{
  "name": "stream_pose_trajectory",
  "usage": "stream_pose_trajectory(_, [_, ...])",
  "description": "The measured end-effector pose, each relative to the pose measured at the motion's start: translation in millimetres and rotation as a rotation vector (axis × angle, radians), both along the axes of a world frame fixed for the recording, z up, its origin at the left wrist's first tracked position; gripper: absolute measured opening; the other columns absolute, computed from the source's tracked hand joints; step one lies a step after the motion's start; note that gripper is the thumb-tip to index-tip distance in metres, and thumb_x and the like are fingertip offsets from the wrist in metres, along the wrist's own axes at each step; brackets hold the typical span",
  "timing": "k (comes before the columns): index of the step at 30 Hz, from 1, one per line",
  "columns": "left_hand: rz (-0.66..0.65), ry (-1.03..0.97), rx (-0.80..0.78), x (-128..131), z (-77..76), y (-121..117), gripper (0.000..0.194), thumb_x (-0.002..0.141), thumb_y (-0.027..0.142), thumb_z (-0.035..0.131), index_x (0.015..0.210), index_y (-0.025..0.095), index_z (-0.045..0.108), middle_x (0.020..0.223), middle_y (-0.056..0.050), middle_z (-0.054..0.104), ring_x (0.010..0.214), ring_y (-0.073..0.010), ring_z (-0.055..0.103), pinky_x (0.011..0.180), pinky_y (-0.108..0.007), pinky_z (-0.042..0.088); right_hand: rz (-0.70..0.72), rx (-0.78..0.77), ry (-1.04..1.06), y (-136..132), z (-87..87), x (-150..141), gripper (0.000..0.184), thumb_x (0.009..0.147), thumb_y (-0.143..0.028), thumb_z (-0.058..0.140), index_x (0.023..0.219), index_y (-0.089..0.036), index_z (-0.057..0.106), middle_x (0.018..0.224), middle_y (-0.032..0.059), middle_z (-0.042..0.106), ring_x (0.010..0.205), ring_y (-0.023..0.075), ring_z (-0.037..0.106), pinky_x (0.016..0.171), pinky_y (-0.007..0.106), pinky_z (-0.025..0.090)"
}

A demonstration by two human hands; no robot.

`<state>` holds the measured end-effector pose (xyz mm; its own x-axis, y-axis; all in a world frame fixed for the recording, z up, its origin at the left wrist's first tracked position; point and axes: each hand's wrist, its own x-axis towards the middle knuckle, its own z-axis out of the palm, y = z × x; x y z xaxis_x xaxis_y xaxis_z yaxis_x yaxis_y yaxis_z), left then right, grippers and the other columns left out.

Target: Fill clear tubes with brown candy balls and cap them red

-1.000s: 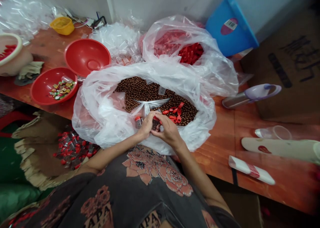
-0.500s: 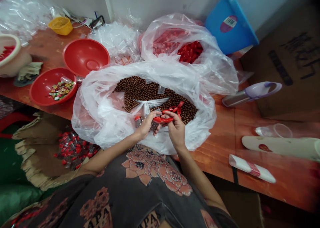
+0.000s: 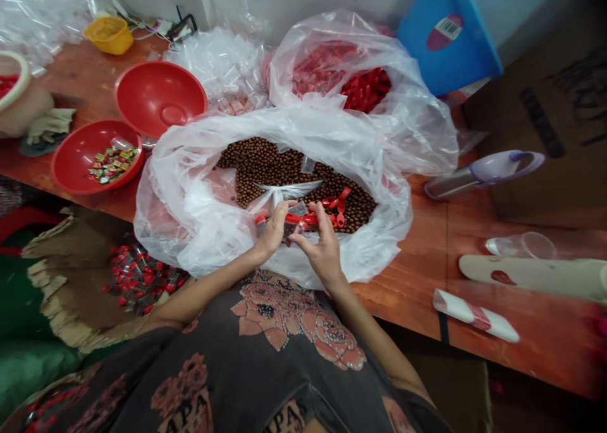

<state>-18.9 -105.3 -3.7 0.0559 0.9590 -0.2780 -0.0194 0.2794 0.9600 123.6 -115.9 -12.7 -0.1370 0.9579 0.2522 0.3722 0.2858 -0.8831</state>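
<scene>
My left hand (image 3: 271,234) is closed around a small clear plastic container (image 3: 298,209) above the front of a large plastic bag (image 3: 180,186). Beside it, my right hand (image 3: 324,246) has its thumb and forefinger on a red plastic cap (image 3: 309,219) between the two hands. My fingers partly hide how cap and container meet. Small brown balls (image 3: 265,167) fill the bag's opening. Loose red caps (image 3: 340,200) lie on the balls just beyond my right hand. A red-capped container end shows by my left fingers.
Red bowls (image 3: 137,98) stand at left, one with wrapped pieces (image 3: 112,165). Behind are a bag of red caps (image 3: 367,90), a heap of clear containers (image 3: 222,60) and a blue bucket (image 3: 448,35). A carton (image 3: 71,294) of red-capped containers sits lower left; a bottle (image 3: 478,172) lies right.
My right hand has turned, its thumb now reaching toward the left hand below the red cap. The hands are slightly closer together. The whole view has shifted slightly.
</scene>
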Motion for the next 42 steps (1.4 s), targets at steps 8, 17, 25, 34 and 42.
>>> stream_pose_trajectory(8, [-0.053, -0.103, -0.113, 6, 1.3, 1, 0.072, 0.094, 0.070, 0.018, 0.131, 0.021, 0.055, 0.090, -0.012, 0.069, 0.081, -0.0238, 0.067, 0.057, -0.031, 0.049, 0.232, 0.064, -0.118, 0, 7.4, 2, 0.090, 0.084, -0.037, 0.072, 0.155, -0.032, 0.016, 0.147, 0.0149, 0.049, 0.136, 0.0301, 0.049, 0.110, 0.054, 0.044])
stream_pose_trajectory(17, [0.073, -0.216, -0.273, 9, 5.4, 4, 0.041, 0.096, 0.047, 0.043, 0.119, 0.018, 0.063, 0.068, -0.003, 0.062, 0.052, -0.0118, 0.053, 0.047, -0.023, 0.042, 0.293, 0.284, -0.374, 10, -2.3, 9, 0.082, 0.081, -0.033, 0.072, 0.150, -0.019, 0.028, 0.134, 0.0214, 0.056, 0.122, 0.0353, 0.057, 0.100, 0.056, 0.050])
stream_pose_trajectory(25, [0.005, -0.229, -0.191, 9, 4.9, -8, 0.048, 0.097, 0.049, 0.032, 0.127, 0.019, 0.055, 0.056, 0.002, 0.054, 0.046, -0.0140, 0.051, 0.048, -0.026, 0.043, 0.343, 0.280, -0.406, 10, 2.0, 9, 0.077, 0.080, -0.037, 0.072, 0.146, -0.019, 0.036, 0.120, 0.0171, 0.065, 0.106, 0.0321, 0.065, 0.088, 0.048, 0.054])
stream_pose_trajectory(34, [-0.045, 0.495, 0.108, -72, 9.1, 10, 0.026, 0.089, 0.041, 0.052, 0.101, 0.020, 0.062, 0.079, -0.006, 0.065, 0.069, -0.0189, 0.060, 0.066, -0.030, 0.047, 0.392, 0.241, -0.545, 41, -6.7, 37, 0.028, 0.095, -0.017, 0.050, 0.118, -0.023, 0.064, 0.112, 0.0088, 0.070, 0.104, 0.0266, 0.063, 0.090, 0.047, 0.053])
stream_pose_trajectory(42, [-0.293, 0.877, 0.103, -48, -23.4, -3, 0.072, 0.052, 0.054, 0.084, 0.107, 0.014, 0.059, 0.109, -0.018, 0.061, 0.101, -0.0358, 0.058, 0.085, -0.043, 0.045, 0.445, 0.182, -0.720, 44, -12.4, 24, 0.031, 0.080, -0.012, 0.059, 0.111, -0.017, 0.066, 0.101, 0.0124, 0.068, 0.094, 0.0281, 0.059, 0.083, 0.043, 0.049])
